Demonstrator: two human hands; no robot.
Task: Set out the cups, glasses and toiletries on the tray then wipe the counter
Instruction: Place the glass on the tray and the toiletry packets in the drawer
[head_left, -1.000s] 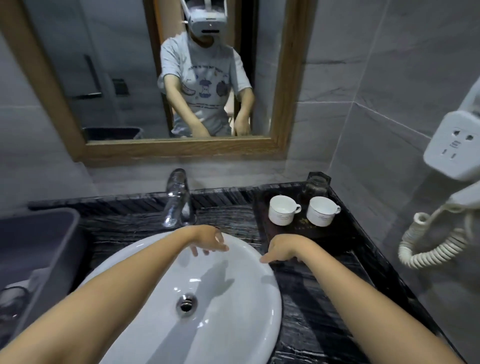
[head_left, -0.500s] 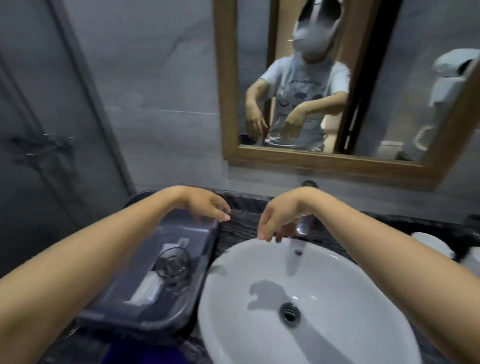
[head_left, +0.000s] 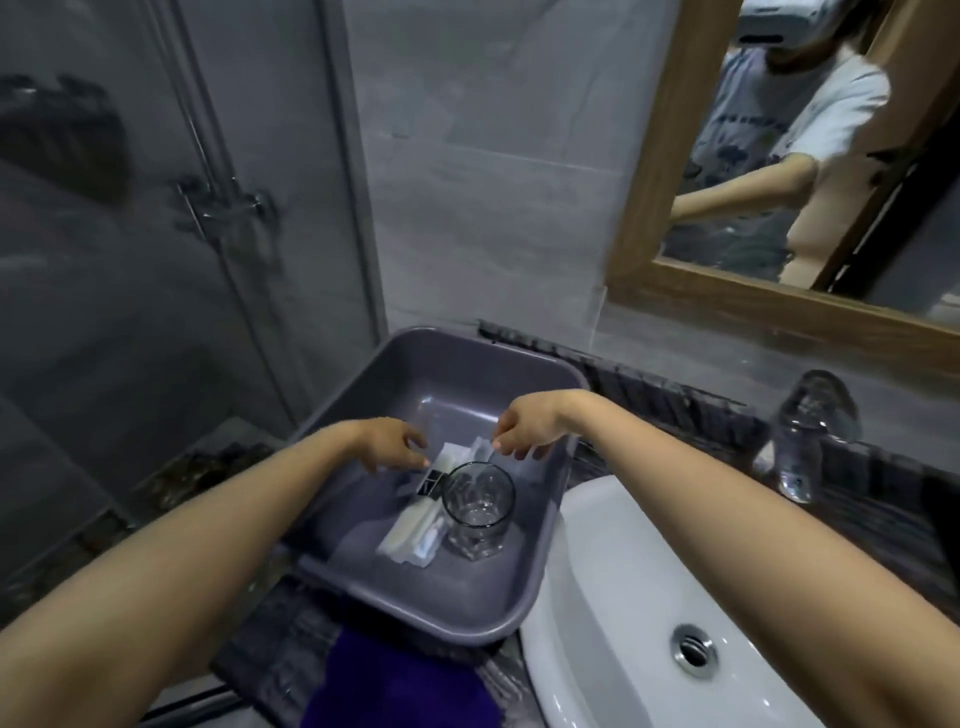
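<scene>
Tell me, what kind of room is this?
Most likely a hotel bathroom: a white sink with a tap, a mirror above, and a shower fitting behind glass.

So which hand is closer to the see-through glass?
The right hand. Its fingertips hang just above the far rim of the glass in the grey tub, while the left hand reaches over the white packets beside it.

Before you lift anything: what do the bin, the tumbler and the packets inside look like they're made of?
Bin: likely plastic, grey-purple, smooth semi-gloss, with rounded moulded corners and soft highlights.
Tumbler: clear glass by the look, with a thick faceted base; clear hard plastic is possible.
Packets: thin white wrappers, probably film or paper, slightly crinkled; contents unclear.
</scene>
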